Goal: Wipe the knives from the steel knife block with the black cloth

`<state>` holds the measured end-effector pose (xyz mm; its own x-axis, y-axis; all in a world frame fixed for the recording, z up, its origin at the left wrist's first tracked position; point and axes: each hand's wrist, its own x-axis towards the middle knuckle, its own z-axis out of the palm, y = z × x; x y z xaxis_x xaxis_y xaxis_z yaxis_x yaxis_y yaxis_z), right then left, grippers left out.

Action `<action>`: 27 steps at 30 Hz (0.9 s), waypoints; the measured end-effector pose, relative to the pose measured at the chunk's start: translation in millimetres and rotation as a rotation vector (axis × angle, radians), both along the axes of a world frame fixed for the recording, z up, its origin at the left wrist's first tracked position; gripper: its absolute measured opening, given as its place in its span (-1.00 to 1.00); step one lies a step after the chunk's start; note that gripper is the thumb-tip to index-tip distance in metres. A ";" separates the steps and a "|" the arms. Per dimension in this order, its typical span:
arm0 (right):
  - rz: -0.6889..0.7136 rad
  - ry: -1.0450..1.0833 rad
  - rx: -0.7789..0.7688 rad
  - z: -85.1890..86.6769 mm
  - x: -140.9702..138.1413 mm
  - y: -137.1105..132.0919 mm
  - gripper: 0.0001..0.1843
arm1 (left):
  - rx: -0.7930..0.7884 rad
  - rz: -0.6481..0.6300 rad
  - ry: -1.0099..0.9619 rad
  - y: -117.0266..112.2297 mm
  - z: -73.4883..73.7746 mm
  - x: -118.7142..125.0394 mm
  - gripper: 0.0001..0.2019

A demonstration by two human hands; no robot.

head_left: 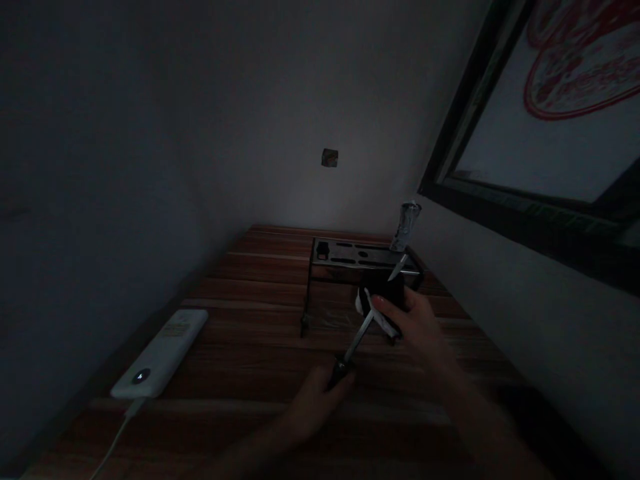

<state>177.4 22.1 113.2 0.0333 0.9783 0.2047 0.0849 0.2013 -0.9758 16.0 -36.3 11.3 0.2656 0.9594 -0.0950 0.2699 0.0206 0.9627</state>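
In dim light, your left hand [323, 393] has its fingers curled closed around the dark handle of a long metal tool [359, 339], which slants up and away above a striped wooden table [245, 373]. Your right hand [416, 322] pinches a black-and-white cloth [383, 285] against the shaft, the tip showing beyond it, before a low rack [345, 253]; a white power bank [167, 347] lies well to the left.

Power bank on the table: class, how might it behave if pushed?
The power bank would probably slide rather than roll, since it lies flat. Its straight-edged slab shape suggests stiffness. The cable plugged into its near end may drag.
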 end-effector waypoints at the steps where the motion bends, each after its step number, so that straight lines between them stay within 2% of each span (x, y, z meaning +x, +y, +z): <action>1: 0.005 0.035 0.014 5.7 0.6 3.9 -0.62 | -0.005 0.027 0.001 -0.2 -0.5 0.2 -0.67; 5: -0.004 0.213 0.090 22.3 0.2 14.8 -0.68 | -0.042 0.101 0.024 -1.0 -4.2 1.5 -0.65; 10: -0.047 0.385 0.138 29.0 -1.4 15.7 -0.74 | -0.042 0.114 0.057 -1.5 -5.3 2.4 -0.64; 18: -0.099 0.310 0.093 26.3 3.4 9.4 -0.62 | -0.002 0.065 0.042 -1.7 3.2 2.8 -0.65; 27: 0.090 0.275 -0.009 26.3 0.9 6.7 -0.66 | 0.025 0.102 0.045 -2.7 -0.5 0.9 -0.64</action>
